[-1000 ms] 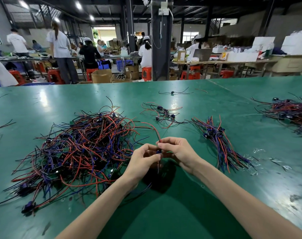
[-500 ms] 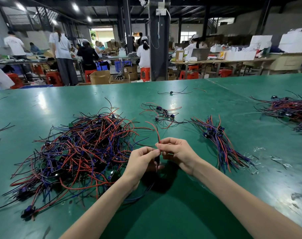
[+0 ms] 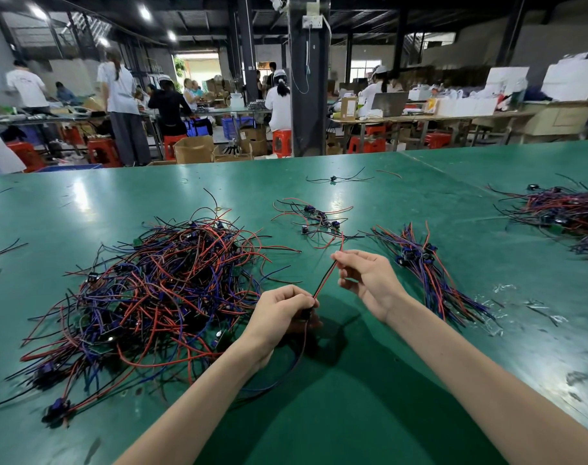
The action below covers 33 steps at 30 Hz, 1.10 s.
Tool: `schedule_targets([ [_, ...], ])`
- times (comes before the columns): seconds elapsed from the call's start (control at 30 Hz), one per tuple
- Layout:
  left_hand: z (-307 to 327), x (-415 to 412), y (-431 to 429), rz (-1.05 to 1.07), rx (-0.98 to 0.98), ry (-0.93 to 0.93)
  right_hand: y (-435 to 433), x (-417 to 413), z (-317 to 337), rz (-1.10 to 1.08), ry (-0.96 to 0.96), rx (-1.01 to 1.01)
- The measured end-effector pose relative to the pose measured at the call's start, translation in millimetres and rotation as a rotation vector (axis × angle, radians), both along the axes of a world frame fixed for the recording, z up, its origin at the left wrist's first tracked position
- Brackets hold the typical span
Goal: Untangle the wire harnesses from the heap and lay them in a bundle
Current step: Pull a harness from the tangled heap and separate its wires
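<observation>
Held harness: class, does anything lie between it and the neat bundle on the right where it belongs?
Nothing visible does. Only bare table separates the harness, pinched by left hand and right hand, from the bundle.

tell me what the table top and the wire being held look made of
The table top looks like a green rubber or vinyl mat, semi-gloss; it mirrors the ceiling lights in soft patches. The held wire has red and black flexible plastic insulation, smooth, slightly shiny; it runs straight between the left hand and right hand yet droops loosely below.

Table w/ wire heap, bundle
</observation>
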State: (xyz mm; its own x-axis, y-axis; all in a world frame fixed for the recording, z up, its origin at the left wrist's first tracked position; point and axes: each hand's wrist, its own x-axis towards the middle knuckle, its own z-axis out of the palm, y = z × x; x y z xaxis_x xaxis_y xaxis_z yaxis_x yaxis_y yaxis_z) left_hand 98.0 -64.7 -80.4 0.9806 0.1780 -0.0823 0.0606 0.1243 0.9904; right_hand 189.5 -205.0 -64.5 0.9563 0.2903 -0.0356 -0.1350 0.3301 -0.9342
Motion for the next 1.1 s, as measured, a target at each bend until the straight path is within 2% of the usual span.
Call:
schedule_targets([
  [0.3,-1.9,-0.5,-1.6,-0.029,-0.031,-0.004,-14.2,19.0,-6.0,-0.239,-0.146,-0.176],
  [0.43,-3.0,-0.5,-3.8,-0.037,-0.005,-0.019,-15.4,21.3,-9.0,-0.28,-0.221,-0.192],
  [0.63,-3.4,-3.2,-5.9,-0.088,-0.034,-0.017,-22.0,25.5,-9.3,-0.289,-0.235,-0.199],
  [0.73,-2.2,-4.7,-7.5,-0.134,-0.034,-0.001,-23.2,26.1,-6.5,-0.276,-0.15,-0.128],
  [0.9,-0.7,-7.5,-10.1,-0.221,-0.052,0.02,-27.2,27.6,4.6,-0.147,0.178,0.097],
  [1.1,0.0,-6.7,-11.1,-0.19,-0.119,0.028,-27.4,25.0,8.5,-0.036,0.421,0.313],
])
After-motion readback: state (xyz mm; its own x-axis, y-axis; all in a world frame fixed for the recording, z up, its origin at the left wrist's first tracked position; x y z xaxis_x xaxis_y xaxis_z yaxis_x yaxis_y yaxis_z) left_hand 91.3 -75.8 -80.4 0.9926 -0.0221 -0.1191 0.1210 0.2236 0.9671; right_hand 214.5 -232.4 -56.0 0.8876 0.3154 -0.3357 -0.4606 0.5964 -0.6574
